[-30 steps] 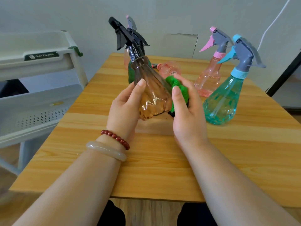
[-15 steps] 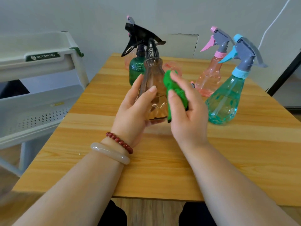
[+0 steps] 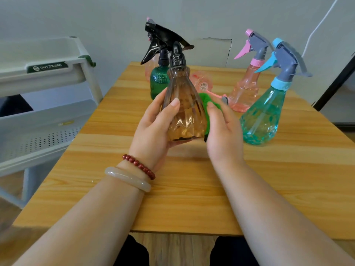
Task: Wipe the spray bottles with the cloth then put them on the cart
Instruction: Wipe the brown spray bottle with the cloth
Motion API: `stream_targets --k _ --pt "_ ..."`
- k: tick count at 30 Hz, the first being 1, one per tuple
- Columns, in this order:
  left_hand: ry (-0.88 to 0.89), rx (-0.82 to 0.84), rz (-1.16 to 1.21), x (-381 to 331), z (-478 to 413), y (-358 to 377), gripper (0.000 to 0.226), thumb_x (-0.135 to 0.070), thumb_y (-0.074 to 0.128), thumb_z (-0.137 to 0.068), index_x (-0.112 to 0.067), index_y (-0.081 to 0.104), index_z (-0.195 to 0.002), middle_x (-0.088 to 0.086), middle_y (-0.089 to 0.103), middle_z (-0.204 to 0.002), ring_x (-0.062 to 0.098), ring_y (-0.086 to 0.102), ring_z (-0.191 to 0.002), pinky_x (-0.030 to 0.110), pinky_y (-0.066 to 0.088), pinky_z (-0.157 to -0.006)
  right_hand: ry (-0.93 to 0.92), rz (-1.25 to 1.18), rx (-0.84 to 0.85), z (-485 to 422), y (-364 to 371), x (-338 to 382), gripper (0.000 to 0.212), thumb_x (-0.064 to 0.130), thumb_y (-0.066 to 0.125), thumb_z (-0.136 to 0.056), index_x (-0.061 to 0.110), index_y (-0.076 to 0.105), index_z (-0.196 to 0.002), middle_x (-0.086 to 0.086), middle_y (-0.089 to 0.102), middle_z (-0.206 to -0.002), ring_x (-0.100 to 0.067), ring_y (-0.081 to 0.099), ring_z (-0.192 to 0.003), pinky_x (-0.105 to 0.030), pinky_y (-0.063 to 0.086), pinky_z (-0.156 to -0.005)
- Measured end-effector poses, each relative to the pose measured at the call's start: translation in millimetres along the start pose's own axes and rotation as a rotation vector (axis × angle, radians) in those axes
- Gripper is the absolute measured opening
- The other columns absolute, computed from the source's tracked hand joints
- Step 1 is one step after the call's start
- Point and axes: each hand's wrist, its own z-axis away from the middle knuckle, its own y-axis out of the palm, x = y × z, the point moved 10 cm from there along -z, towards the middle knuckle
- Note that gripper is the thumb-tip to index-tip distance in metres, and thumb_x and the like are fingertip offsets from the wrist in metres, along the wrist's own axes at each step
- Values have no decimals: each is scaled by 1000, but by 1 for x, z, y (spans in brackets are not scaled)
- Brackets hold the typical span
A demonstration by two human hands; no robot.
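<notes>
My left hand [image 3: 153, 129] grips a brown see-through spray bottle [image 3: 185, 110] with a black trigger head, upright just above the wooden table [image 3: 192, 189]. My right hand [image 3: 222, 131] holds a green cloth [image 3: 206, 104] against the bottle's right side. A dark green bottle [image 3: 158, 81] stands behind it. A pink bottle [image 3: 245, 89] and a teal bottle [image 3: 263, 116] stand at the right. Another pink bottle [image 3: 201, 83] lies on its side behind the cloth.
A white tiered cart [image 3: 44, 112] stands left of the table, its perforated shelf level with the tabletop. A wall runs close behind the table. A dark frame [image 3: 334, 85] leans at the far right.
The brown bottle was tilted with its head pointing left; it now stands upright in my left hand. The cloth slid from the front to the bottle's right side.
</notes>
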Motion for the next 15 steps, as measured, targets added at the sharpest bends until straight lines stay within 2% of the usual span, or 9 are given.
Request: stream_targets --k 2,3,5,7,9,11,12,13,15 --pt "6 -1 -5 -1 0 1 40 -31 50 -100 -31 50 -140 1 70 -123 24 69 -110 53 58 -81 30 1 21 2 1 -1 35 19 44 -102 14 59 -134 24 56 -121 31 40 -110 3 30 -90" --pt "8 7 -6 -1 0 1 39 -33 49 -101 -32 50 -140 2 69 -123 25 69 -110 52 58 -81 -56 26 15 5 0 12 36 19 45 -101 10 58 -134 16 56 -128 23 42 -119 -1 31 -98" --pt "6 8 -1 0 -1 -1 38 -34 48 -102 -31 51 -140 3 69 -124 24 68 -109 47 57 -80 -386 181 66 19 10 49 35 14 50 -98 3 59 -130 -4 54 -139 -7 46 -134 -22 35 -111" --pt "-6 3 0 1 -2 -3 41 -36 50 -100 -31 51 -141 3 68 -126 24 66 -113 46 55 -83 -581 266 126 29 23 62 34 9 54 -95 0 61 -126 -13 53 -140 -20 46 -135 -33 36 -112" --pt "-16 3 -8 2 -1 -3 48 -39 52 -95 -32 49 -142 3 68 -126 28 66 -114 53 54 -88 -463 218 42 20 14 53 34 12 53 -95 2 62 -126 -4 58 -133 -12 51 -130 -26 38 -110" --pt "8 28 -14 1 0 0 46 -38 50 -97 -30 49 -142 5 67 -127 31 66 -114 60 54 -87 -112 40 -38 5 -3 21 38 22 49 -96 10 63 -128 11 69 -113 7 56 -112 -13 41 -99" --pt "16 38 -19 1 -1 2 44 -37 48 -99 -30 48 -143 5 67 -128 31 66 -114 62 53 -87 5 -18 -46 2 -5 5 41 27 46 -95 12 63 -129 12 71 -108 10 57 -108 -13 43 -97" --pt "23 40 -25 0 0 3 44 -38 47 -99 -29 48 -143 6 66 -129 30 66 -114 64 53 -86 60 -32 -40 2 -5 0 43 29 45 -95 13 62 -131 11 70 -115 8 56 -114 -16 42 -101" --pt "23 53 -37 0 -1 4 45 -40 46 -100 -30 48 -143 6 65 -130 30 65 -115 64 53 -87 -96 42 -19 6 -4 16 40 23 45 -98 8 59 -133 3 59 -136 -2 48 -130 -20 36 -110"
